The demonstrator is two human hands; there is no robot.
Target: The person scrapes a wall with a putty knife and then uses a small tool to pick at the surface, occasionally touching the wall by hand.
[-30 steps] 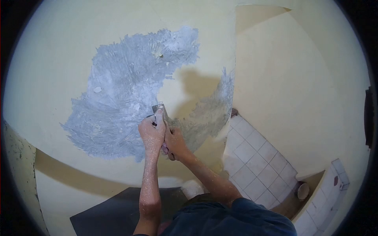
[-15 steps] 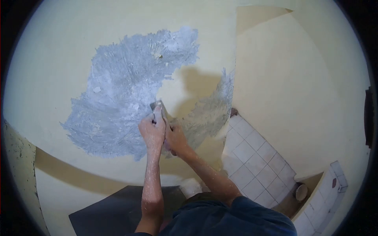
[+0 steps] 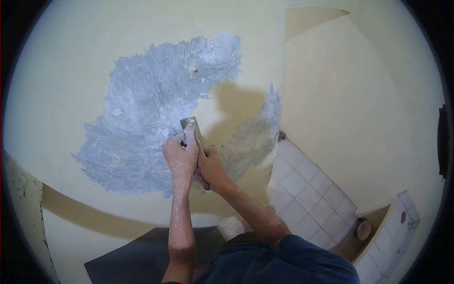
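A scraper (image 3: pixel 187 121) with a flat, dull metal blade points up against the wall, at the border between bare grey plaster (image 3: pixel 142 99) and remaining cream paint (image 3: pixel 208 111). My left hand (image 3: pixel 180 154), dusted white, is closed on it near the blade, with the thumb stretched along the blade. Lower down, my right hand (image 3: pixel 213 168) wraps round the handle, whose end sticks out below the fingers. Both hands are close together. The blade's edge looks near or on the wall; exact contact is hard to tell.
A wall corner runs down to the right of the scraped patch. White floor tiles (image 3: pixel 309 189) lie below it, with a round pale container (image 3: pixel 363 230) beside a low tiled wall (image 3: pixel 385 246). A dark flat panel (image 3: pixel 127 258) is at lower left.
The scraper's blade shows more above my left thumb, and my left hand has shifted slightly left. The view has shifted a little. Both hands keep their hold.
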